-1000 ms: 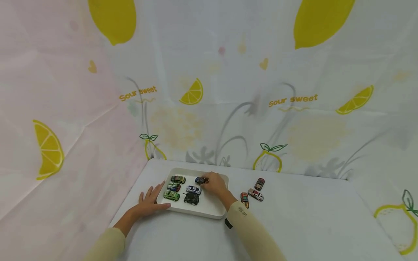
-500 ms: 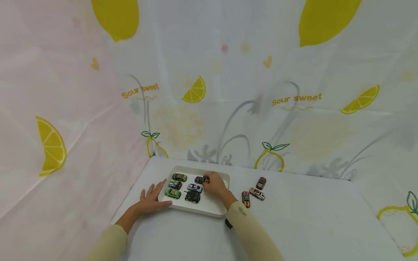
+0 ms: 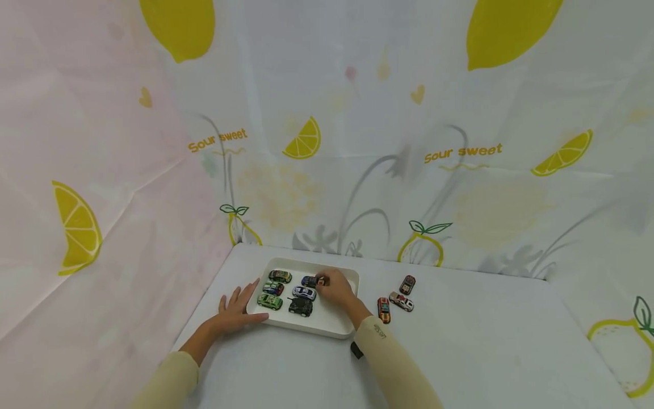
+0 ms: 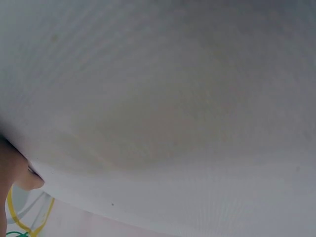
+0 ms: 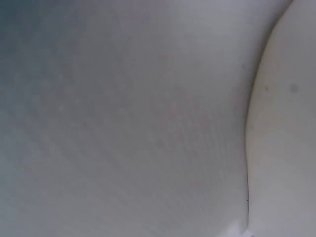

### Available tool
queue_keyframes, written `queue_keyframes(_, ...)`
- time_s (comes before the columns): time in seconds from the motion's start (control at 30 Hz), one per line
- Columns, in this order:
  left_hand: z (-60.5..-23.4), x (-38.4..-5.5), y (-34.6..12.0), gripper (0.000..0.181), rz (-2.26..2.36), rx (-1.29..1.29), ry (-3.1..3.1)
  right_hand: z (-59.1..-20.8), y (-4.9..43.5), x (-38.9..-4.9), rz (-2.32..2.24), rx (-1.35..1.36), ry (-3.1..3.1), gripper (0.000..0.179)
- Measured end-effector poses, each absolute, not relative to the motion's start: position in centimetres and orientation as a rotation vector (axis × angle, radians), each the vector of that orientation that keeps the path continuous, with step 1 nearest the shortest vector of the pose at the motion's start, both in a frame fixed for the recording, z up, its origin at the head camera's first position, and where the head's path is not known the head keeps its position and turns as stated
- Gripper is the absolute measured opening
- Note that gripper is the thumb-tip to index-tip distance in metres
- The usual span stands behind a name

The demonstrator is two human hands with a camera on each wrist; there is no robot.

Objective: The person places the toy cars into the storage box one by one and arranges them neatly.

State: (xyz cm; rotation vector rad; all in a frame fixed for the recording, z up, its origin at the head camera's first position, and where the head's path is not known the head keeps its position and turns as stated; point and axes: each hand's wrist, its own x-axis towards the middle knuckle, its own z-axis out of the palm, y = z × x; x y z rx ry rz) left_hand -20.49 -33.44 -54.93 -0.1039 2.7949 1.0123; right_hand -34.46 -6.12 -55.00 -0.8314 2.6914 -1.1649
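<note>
In the head view, my right hand (image 3: 335, 288) pinches the rear of a small dark blue toy car (image 3: 309, 281) in the back row of a white tray (image 3: 327, 329). Beside that car lies a green and black toy car (image 3: 280, 276). Closer to me are a white and blue car (image 3: 304, 293), a blue-green car (image 3: 273, 288), a light green car (image 3: 269, 301) and a black tank-like toy (image 3: 300, 307). My left hand (image 3: 235, 315) rests at the tray's left end, fingers spread, thumb along the near rim. Part of it shows in the left wrist view.
Right of the tray, a red and yellow toy car (image 3: 384, 310), a white and red car (image 3: 401, 301) and a dark red car (image 3: 407, 284) lie on the white tablecloth (image 3: 470, 341). A lemon-print curtain (image 3: 357, 193) stands behind the table.
The dark blue car has shifted slightly left in the tray, with my right fingers still at its rear. My left hand has stayed at the tray's end.
</note>
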Motion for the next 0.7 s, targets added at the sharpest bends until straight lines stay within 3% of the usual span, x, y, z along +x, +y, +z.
queue_keyframes(0.7, -55.5, -21.0, -33.6, 0.110, 0.976, -0.106, 2.805, -55.4, -6.3, -34.5, -1.236, -0.650, 2.631, 0.029)
